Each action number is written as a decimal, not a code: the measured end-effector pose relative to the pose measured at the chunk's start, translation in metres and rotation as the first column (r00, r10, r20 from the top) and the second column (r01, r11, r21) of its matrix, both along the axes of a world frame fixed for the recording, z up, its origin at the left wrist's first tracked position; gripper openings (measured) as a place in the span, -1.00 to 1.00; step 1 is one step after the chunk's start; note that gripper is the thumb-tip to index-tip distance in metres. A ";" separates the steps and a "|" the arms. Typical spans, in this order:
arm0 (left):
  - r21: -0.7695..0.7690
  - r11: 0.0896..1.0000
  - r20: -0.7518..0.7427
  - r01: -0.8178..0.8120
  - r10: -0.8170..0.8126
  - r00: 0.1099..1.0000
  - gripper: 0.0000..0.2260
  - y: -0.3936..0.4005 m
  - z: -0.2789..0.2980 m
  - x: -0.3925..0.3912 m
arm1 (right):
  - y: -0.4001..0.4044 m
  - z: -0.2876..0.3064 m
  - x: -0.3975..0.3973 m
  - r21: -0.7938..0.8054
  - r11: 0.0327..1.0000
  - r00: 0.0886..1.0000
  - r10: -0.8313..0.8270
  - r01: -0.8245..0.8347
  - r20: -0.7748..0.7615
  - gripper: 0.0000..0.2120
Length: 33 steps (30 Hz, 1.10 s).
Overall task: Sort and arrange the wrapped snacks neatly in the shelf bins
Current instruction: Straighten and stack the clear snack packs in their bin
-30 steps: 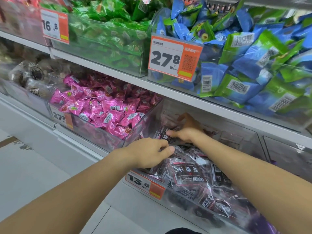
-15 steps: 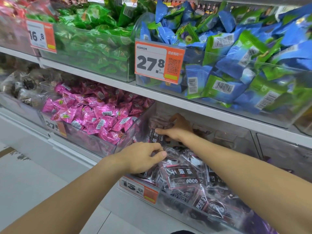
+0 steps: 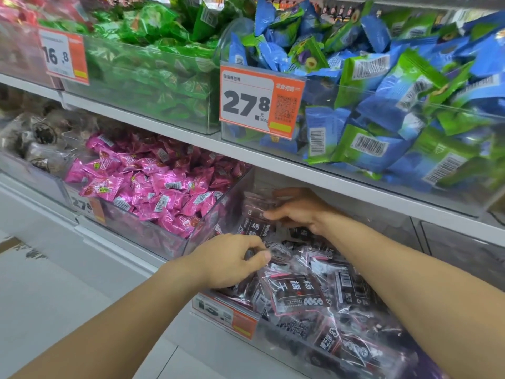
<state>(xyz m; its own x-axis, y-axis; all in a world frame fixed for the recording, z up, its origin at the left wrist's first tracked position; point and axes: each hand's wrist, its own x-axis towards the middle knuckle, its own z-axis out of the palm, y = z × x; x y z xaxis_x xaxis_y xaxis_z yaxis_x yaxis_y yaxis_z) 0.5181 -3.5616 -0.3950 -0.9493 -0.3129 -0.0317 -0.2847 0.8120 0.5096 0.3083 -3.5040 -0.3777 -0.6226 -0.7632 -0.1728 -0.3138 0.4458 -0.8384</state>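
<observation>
Left hand (image 3: 229,259) fingers curl out of sight; grip unclear. Lower price tag (image 3: 225,314) blurred, part hidden by wrist. Right bin (image 3: 461,251) contents indistinct.

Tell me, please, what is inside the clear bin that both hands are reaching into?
The clear bin holds dark wrapped snacks piled loosely. The left hand pinches one; the right hand rests farther back. Lower layers and the bin's floor are covered.

Glossy plastic snack wrappers (image 3: 296,292); clear plastic bin (image 3: 164,239)
</observation>
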 end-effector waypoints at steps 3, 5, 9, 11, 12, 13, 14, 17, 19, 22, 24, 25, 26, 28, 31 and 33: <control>0.035 0.997 -0.196 -0.071 0.076 0.978 -0.70 -0.001 -0.006 -0.002 | 0.005 0.003 -0.005 0.035 0.998 0.997 0.046 -0.044 -0.055 -0.30; 0.069 0.988 -0.336 -0.140 0.155 0.929 -0.58 -0.001 -0.007 -0.006 | 0.002 0.000 -0.005 0.085 0.994 0.961 0.091 -0.071 -0.262 -0.36; 0.001 0.975 -0.246 -0.223 0.217 0.945 -0.43 -0.007 -0.001 -0.026 | -0.002 -0.006 -0.001 0.031 0.998 0.934 0.070 -0.063 -0.350 -0.49; -0.058 0.976 -0.128 -0.209 0.201 0.971 -0.49 -0.010 0.005 -0.035 | 0.000 -0.007 0.000 -0.020 0.997 0.935 0.058 -0.069 -0.350 -0.56; -0.079 0.976 -0.087 -0.204 0.197 0.977 -0.51 -0.012 0.007 -0.038 | 0.002 -0.008 0.000 -0.031 0.996 0.931 0.069 -0.086 -0.357 -0.59; -0.102 0.976 -0.051 -0.194 0.190 0.980 -0.50 -0.012 0.008 -0.039 | 0.004 -0.008 0.000 -0.040 0.993 0.933 0.089 -0.110 -0.348 -0.60; -0.124 0.976 -0.018 -0.179 0.179 0.984 -0.49 -0.012 0.010 -0.039 | 0.006 -0.003 -0.001 -0.038 0.991 0.947 0.108 -0.126 -0.304 -0.58; -0.178 0.978 0.071 -0.110 0.124 0.990 -0.47 -0.010 0.020 -0.025 | 0.018 0.024 0.006 0.173 0.973 0.972 0.181 -0.155 -0.148 -0.43; -0.194 0.980 0.108 -0.055 0.077 0.991 -0.51 -0.011 0.030 -0.010 | 0.029 0.045 0.018 0.456 0.848 0.925 0.361 -0.271 -0.123 -0.46; -0.166 0.986 0.190 0.028 0.005 0.982 -0.53 -0.009 0.040 0.007 | 0.044 0.047 0.032 0.496 0.766 0.834 0.534 -0.408 -0.138 -0.55; -0.173 0.984 0.237 0.038 0.005 0.971 -0.59 -0.001 0.038 0.013 | 0.051 0.039 0.039 0.505 0.756 0.764 0.592 -0.417 -0.255 -0.56; -0.194 0.980 0.241 0.033 0.016 0.970 -0.62 0.003 0.036 0.015 | 0.053 0.033 0.040 0.499 0.765 0.746 0.594 -0.407 -0.301 -0.60; -0.221 0.975 0.227 0.025 0.027 0.973 -0.65 0.005 0.032 0.017 | 0.054 0.028 0.039 0.479 0.777 0.731 0.593 -0.409 -0.338 -0.69; -0.246 0.969 0.172 -0.006 0.050 0.984 -0.71 0.008 0.026 0.022 | 0.058 0.022 0.040 0.457 0.797 0.697 0.584 -0.395 -0.416 -0.89; -0.253 0.966 0.101 -0.057 0.085 0.991 -0.80 0.009 0.023 0.032 | 0.063 0.028 0.043 0.316 0.891 0.710 0.451 -0.326 -0.540 -0.82; -0.258 0.963 0.042 -0.076 0.090 0.995 -0.80 0.014 0.023 0.037 | 0.061 0.033 0.048 0.181 0.946 0.739 0.322 -0.268 -0.592 -0.80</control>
